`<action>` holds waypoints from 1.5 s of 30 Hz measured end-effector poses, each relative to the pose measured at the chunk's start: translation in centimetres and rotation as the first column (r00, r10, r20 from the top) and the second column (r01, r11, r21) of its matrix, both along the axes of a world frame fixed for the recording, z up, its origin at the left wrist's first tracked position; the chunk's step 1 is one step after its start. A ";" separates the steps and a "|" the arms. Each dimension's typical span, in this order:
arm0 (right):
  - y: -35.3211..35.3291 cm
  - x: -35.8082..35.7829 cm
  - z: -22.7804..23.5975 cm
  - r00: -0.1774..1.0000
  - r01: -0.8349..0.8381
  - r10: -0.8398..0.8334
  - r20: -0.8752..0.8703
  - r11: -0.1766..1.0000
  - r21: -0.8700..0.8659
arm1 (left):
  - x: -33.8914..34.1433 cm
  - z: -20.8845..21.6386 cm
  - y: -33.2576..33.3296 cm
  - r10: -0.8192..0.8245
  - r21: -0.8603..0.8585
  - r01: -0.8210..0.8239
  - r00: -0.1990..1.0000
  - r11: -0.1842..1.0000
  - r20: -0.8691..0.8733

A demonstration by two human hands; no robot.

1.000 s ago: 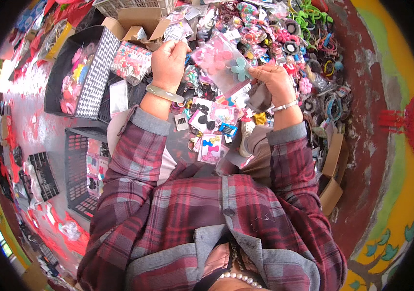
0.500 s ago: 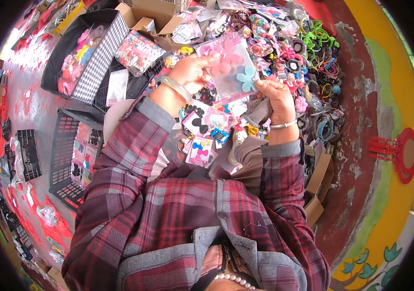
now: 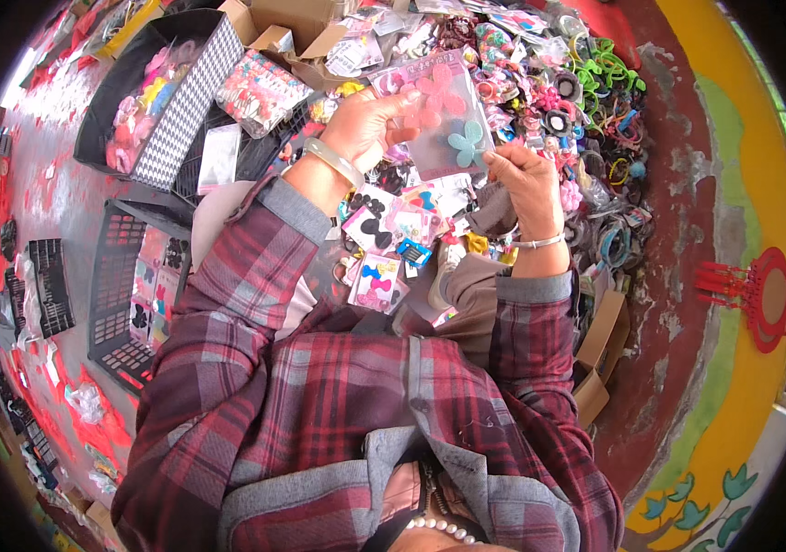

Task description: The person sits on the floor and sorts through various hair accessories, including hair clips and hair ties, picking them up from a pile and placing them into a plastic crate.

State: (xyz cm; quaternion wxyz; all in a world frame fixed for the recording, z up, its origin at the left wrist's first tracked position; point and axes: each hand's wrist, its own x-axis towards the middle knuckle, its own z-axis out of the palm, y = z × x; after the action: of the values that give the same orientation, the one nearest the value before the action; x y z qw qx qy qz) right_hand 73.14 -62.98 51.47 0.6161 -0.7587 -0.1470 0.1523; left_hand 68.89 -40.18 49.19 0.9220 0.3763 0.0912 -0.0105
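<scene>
Up in front of me I hold a clear plastic bag (image 3: 434,152) with pink and teal flower shapes showing on it; whether they lie inside or on top I cannot tell. My left hand (image 3: 361,129) pinches its left side, thumb over the front. At the lower right corner, beside the teal flower (image 3: 467,143), the fingertips of my right hand (image 3: 529,184) are pressed together on the edge. Below the bag, small cards with bow-shaped hair accessories (image 3: 376,281) and a blue packaged item (image 3: 413,252) lie between my legs.
A big heap of hair ties and headbands (image 3: 563,101) spreads beyond my hands to the right. To the left stand a black bin with a houndstooth side (image 3: 181,109) and a dark basket (image 3: 117,317) of carded pieces. Open cardboard boxes (image 3: 287,20) sit at the back.
The bag has tilted slightly, and the teal flower sits a little further left and higher. My right fingers have drawn closer together at the corner. My left hand still grips the bag.
</scene>
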 end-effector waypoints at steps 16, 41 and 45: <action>-0.4 -1.0 2.2 0.965 -0.261 0.262 0.012 0.953 0.157 | -0.8 2.4 -0.6 -0.046 0.230 0.032 0.997 0.973 0.057; 0.9 -0.5 -0.4 0.963 0.167 -0.144 0.228 0.982 -0.084 | -0.1 2.2 0.7 -0.013 0.082 0.016 0.999 0.996 -0.042; 1.4 -1.1 0.4 0.965 0.133 -0.123 0.232 0.991 -0.030 | 0.4 0.4 1.3 0.100 0.058 -0.097 0.993 0.994 -0.059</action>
State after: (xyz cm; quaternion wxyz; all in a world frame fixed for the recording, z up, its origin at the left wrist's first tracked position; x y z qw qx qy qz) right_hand 72.05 -61.54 51.89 0.5864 -0.7927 -0.1644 0.0270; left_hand 69.29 -38.83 49.56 0.9074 0.3959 0.1385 0.0260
